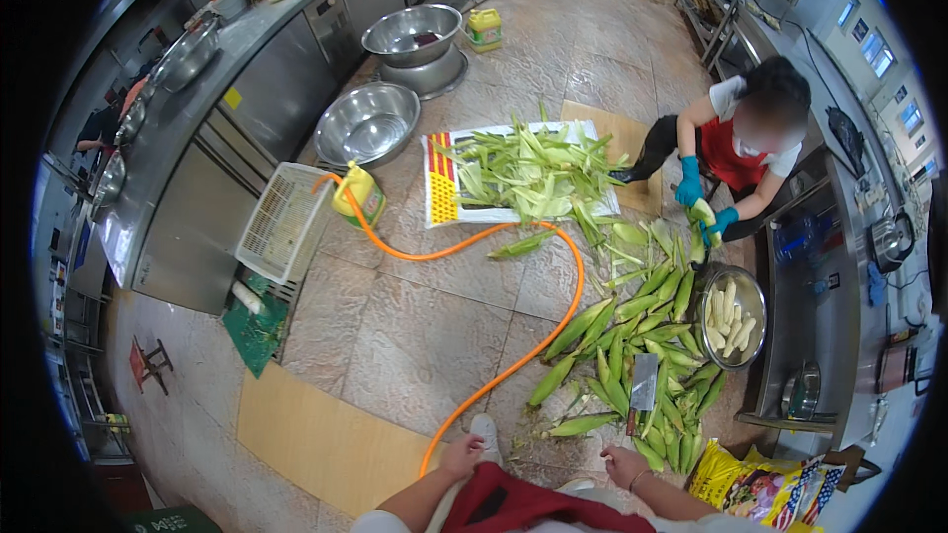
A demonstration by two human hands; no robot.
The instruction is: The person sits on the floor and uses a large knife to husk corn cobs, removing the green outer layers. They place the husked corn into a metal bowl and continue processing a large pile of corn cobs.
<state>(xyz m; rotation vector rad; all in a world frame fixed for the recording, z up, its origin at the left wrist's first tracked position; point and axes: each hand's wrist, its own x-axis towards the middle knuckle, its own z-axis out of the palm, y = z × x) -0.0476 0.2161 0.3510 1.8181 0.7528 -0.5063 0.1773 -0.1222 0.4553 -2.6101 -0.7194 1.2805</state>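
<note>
My left hand [463, 454] hangs over my left shoe [484, 432], fingers loosely curled and holding nothing. With nothing in its fingers, my right hand [626, 465] hovers left of the nearest corn ears. Before it lies a heap of unhusked green corn ears [670, 355] on the tiled floor. On top of the heap rests a cleaver [644, 383], its wooden handle [632, 422] towards me. Peeled pale cobs [729, 318] lie in a steel bowl [758, 296] to the right. Stripped husks [533, 170] cover a printed plastic sack [438, 196] farther ahead.
A co-worker [740, 141] in teal gloves holds a corn ear [703, 222] beyond the heap. An orange hose [492, 377] loops across the floor to a yellow jug [361, 196]. Steel basins [368, 122] and a plastic crate [284, 222] stand left; yellow bags [763, 485] sit at lower right.
</note>
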